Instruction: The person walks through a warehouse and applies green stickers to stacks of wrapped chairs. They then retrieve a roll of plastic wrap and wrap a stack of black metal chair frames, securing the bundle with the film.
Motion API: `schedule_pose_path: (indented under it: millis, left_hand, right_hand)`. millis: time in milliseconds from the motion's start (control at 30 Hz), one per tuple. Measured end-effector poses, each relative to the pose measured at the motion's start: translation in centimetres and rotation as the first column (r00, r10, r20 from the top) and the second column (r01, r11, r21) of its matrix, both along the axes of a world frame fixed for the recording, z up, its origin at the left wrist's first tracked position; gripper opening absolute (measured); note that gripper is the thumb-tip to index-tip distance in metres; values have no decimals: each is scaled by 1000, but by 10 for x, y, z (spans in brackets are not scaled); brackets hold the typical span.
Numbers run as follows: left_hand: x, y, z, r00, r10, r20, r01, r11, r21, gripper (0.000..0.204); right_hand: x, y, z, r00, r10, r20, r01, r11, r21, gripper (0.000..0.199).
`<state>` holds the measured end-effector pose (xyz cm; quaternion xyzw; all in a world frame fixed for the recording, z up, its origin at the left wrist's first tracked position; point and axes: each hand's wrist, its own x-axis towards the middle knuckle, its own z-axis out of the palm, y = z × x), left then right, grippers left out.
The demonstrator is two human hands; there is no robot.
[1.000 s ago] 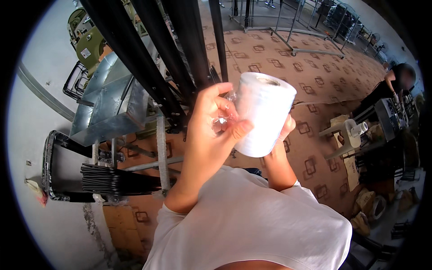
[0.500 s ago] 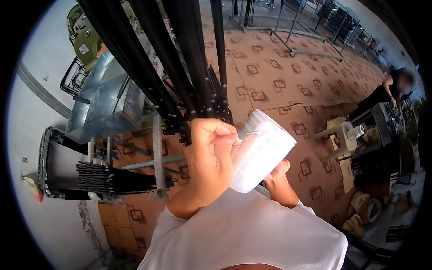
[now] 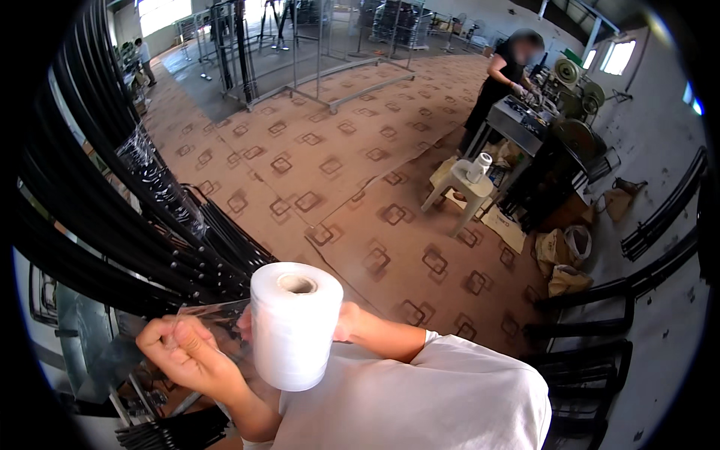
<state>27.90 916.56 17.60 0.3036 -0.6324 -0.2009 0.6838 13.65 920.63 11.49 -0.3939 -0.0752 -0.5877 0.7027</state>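
Note:
A white roll of clear stretch film (image 3: 294,341) stands nearly upright in front of my chest, with its cardboard core showing at the top. My right hand (image 3: 349,322) grips it from behind and the right side; most of its fingers are hidden by the roll. To the left, my left hand (image 3: 187,358) is closed on the loose end of the film (image 3: 225,311), a thin see-through strip running to the roll. Just beyond both hands leans a bundle of long black metal tubes (image 3: 82,165), with clear film (image 3: 154,169) wrapped around part of it.
A stool (image 3: 469,187) holding another white roll (image 3: 478,166) stands at the right on patterned flooring. Behind it a person (image 3: 499,82) works at a machine bench (image 3: 517,124). Sacks (image 3: 559,259) and black frames (image 3: 600,300) line the right wall. A metal rack (image 3: 330,94) stands farther back.
The view has swung toward the right, so the tubes now lie farther left. The roll has turned from tilted to nearly upright. My left hand has drawn away from it, stretching out film.

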Motion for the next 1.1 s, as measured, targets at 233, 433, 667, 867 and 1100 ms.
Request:
schedule_pose_path:
  millis: [233,433,667,867,1100]
  left_hand:
    - [18,-8,-5,986,125,111,-125,992,-7,25]
    - [31,-7,-3,985,156,76,-160,986,41,26]
    - [27,-9,-4,989,144,44,-146,988,52,26]
    - [38,-10,-3,989,146,-16,-144,986,80,24]
    - [40,-14,-17,974,102,-202,-92,994,59,26]
  right_hand:
    - [-3,11,-17,998,27,58,-38,979,198,87]
    - [4,10,-17,998,-48,-31,54,967,248,87]
    - [5,-4,-6,991,66,115,-79,991,110,90]
    - [12,-10,-3,982,145,122,-165,971,172,87]
    - [-29,-2,3,786,-522,-331,549,835,-12,92]
